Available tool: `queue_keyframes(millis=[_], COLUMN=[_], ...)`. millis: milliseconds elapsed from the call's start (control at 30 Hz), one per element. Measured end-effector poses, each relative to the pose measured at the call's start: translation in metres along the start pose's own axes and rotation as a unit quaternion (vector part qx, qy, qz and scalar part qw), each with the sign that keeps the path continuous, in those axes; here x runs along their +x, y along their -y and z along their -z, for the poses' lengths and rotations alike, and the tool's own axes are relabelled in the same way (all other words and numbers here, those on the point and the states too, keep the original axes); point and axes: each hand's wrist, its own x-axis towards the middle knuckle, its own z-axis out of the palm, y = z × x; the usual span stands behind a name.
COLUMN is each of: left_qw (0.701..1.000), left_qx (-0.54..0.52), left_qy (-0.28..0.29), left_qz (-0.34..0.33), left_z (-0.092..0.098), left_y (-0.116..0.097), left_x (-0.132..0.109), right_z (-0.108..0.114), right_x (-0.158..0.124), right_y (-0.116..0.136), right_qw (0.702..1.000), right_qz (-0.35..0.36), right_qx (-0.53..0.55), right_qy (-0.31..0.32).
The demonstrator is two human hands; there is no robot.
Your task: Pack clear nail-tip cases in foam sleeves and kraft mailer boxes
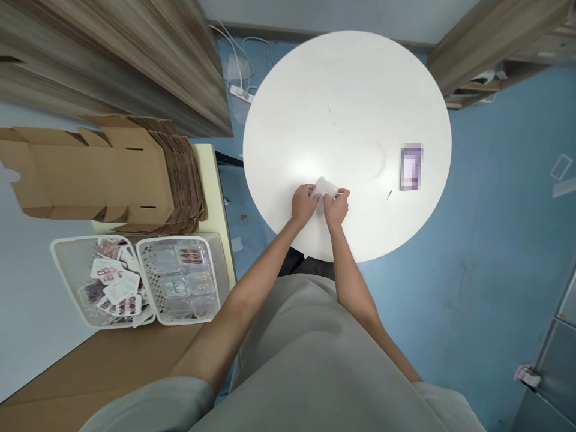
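Note:
Both my hands meet over the near part of a round white table (346, 102). My left hand (305, 204) and my right hand (336, 208) have their fingers curled around a small white, crumpled-looking item (326, 187) held between them just above the tabletop. What the white item is I cannot make out. A blurred purple rectangular object (411, 167) lies flat on the table to the right of my hands, and a small dark speck (389, 194) sits between it and my right hand.
Two white mesh baskets (216, 252) with small packets stand on a side surface at the left. A stack of flat cardboard boxes (99, 174) lies behind them. A power strip with cables (240, 91) rests on the blue floor beyond the table.

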Motion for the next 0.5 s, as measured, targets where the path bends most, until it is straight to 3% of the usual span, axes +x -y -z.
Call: queue_keyframes(millis=[167, 333, 400, 500], left_qw=[0.982, 0.969, 0.966, 0.964], left_qx=[-0.107, -0.107, -0.089, -0.074], left_qy=[-0.145, -0.213, -0.228, -0.241], left_qz=[0.061, 0.068, 0.085, 0.089], left_z=[0.047, 0.104, 0.115, 0.116], left_y=[0.026, 0.047, 0.052, 0.057], left_x=[0.014, 0.059, 0.075, 0.088], right_z=[-0.050, -0.111, -0.128, -0.140], right_x=[0.021, 0.041, 0.046, 0.051], right_y=[0.053, 0.109, 0.122, 0.130], right_qw=[0.984, 0.958, 0.956, 0.957], right_qz=[0.113, 0.193, 0.203, 0.224], right_qx=[0.071, 0.082, 0.057, 0.010], right_qy=[0.120, 0.196, 0.203, 0.183])
